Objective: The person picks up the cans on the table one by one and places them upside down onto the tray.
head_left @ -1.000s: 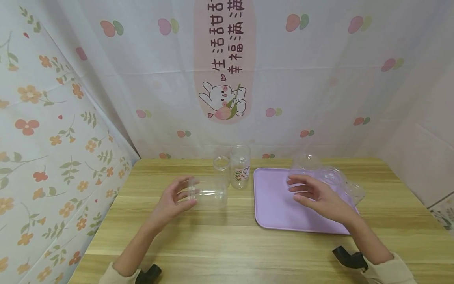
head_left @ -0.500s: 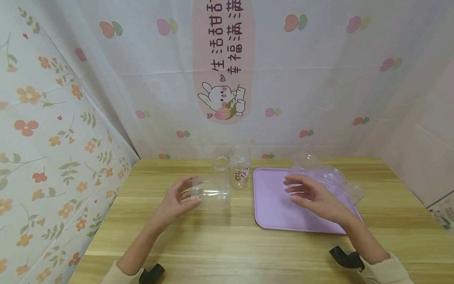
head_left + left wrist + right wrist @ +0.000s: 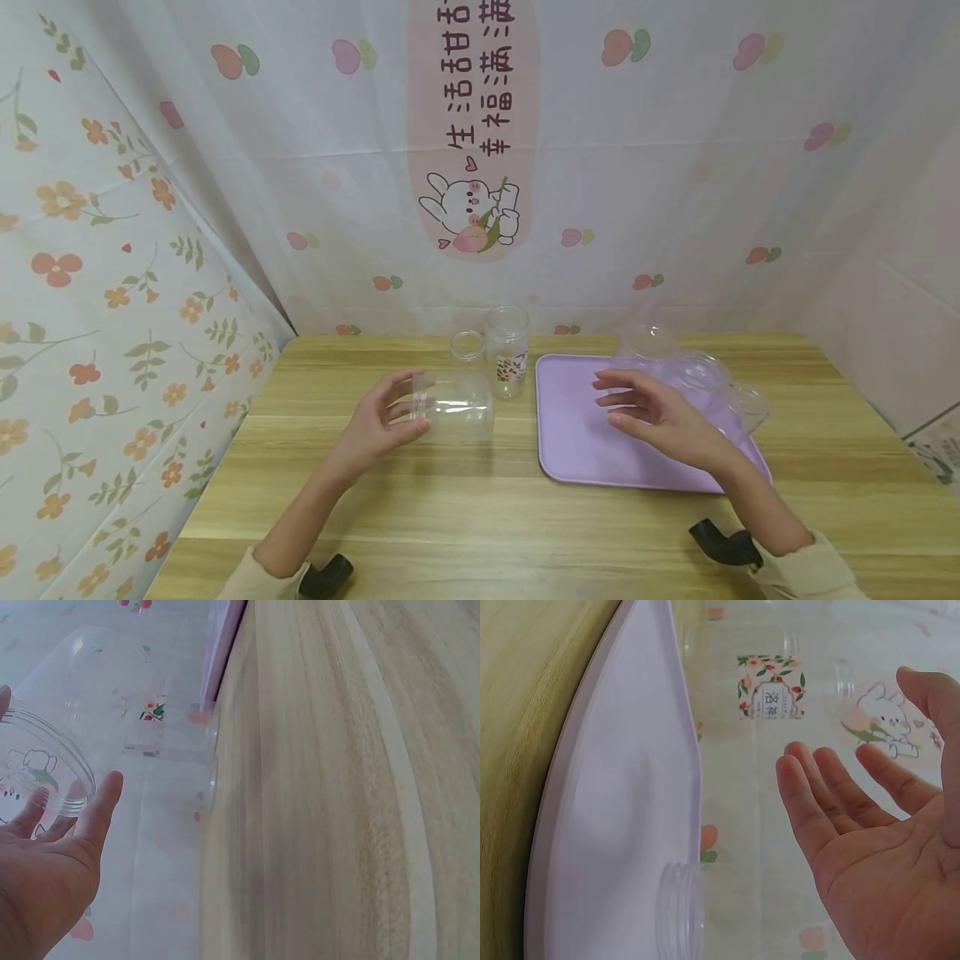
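My left hand point(image 3: 375, 421) grips a clear plastic jar point(image 3: 461, 408) by its threaded mouth end, thumb in front and fingers behind. The jar lies on its side in the air, its base pointing right; in the left wrist view its ridged rim point(image 3: 82, 769) sits between thumb and fingers. My right hand point(image 3: 671, 421) hovers over the lilac tray point(image 3: 577, 458) with nothing in it, its fingers relaxed, as the right wrist view point(image 3: 885, 847) confirms. Behind the held jar stand a narrow clear jar point(image 3: 468, 346) and a taller one with a floral label point(image 3: 512, 367).
Several clear containers point(image 3: 701, 371) are clustered at the tray's back right, partly hidden by my right hand. The wooden table point(image 3: 465, 533) reaches back to a printed cloth point(image 3: 337, 208). Another flowered cloth point(image 3: 112, 375) hangs at the left.
My left hand has carried the jar slightly to the right. My right hand has drifted slightly left over the tray, so the two hands are a little closer together.
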The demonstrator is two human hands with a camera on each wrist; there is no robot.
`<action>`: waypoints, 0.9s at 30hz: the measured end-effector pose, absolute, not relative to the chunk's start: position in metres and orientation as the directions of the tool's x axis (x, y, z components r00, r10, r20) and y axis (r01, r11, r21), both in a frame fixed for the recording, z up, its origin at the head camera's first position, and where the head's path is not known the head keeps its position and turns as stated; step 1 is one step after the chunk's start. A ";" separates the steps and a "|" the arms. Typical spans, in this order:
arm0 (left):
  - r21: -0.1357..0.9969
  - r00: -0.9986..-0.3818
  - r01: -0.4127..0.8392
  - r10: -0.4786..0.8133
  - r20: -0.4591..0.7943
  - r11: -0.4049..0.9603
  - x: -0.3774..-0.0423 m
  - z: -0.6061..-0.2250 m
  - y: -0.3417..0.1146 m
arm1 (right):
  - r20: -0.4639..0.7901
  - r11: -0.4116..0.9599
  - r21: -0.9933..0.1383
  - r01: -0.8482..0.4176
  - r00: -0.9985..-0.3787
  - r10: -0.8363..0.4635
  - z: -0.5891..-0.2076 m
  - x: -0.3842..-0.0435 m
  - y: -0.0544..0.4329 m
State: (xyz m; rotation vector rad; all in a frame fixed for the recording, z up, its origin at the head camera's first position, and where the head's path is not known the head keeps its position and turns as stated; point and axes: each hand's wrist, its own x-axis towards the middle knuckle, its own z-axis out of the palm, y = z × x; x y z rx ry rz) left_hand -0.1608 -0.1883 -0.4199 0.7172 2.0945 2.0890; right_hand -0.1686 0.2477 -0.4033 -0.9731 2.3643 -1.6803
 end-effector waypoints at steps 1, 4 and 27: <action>0.966 -0.884 0.256 0.392 0.253 -0.048 -0.161 -0.420 -0.188 | 0.282 0.193 -0.876 -0.441 -0.795 -0.537 -0.403 -0.169 0.247; 0.966 -0.885 0.255 0.393 0.249 -0.038 -0.161 -0.419 -0.187 | 0.279 0.188 -0.879 -0.438 -0.792 -0.543 -0.403 -0.169 0.245; 0.966 -0.871 0.245 0.421 0.254 -0.077 -0.163 -0.417 -0.176 | 0.281 0.149 -0.892 -0.427 -0.782 -0.557 -0.406 -0.169 0.233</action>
